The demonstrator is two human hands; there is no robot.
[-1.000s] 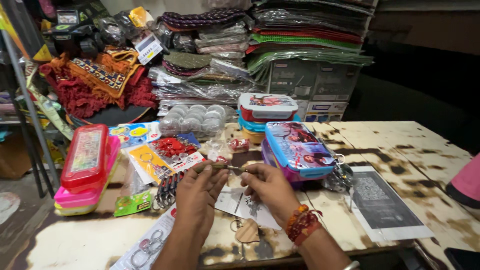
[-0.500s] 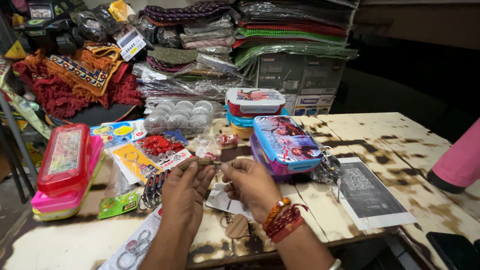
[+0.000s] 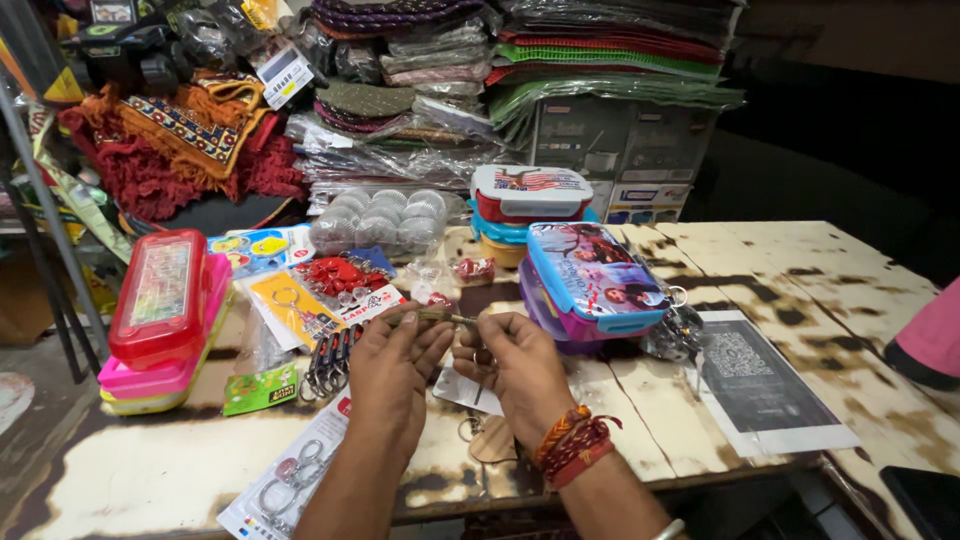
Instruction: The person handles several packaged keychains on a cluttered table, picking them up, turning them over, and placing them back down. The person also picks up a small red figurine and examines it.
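- Keyring (image 3: 440,318) sits pinched between left hand (image 3: 392,375) and right hand (image 3: 520,372), fingers clamped on it.
- Best held steady, low over the counter (image 3: 830,290).

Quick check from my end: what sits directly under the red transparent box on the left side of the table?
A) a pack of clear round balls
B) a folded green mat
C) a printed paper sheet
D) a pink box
D: the red transparent box rests on a pink box, whose edge shows beneath it, left of both hands.
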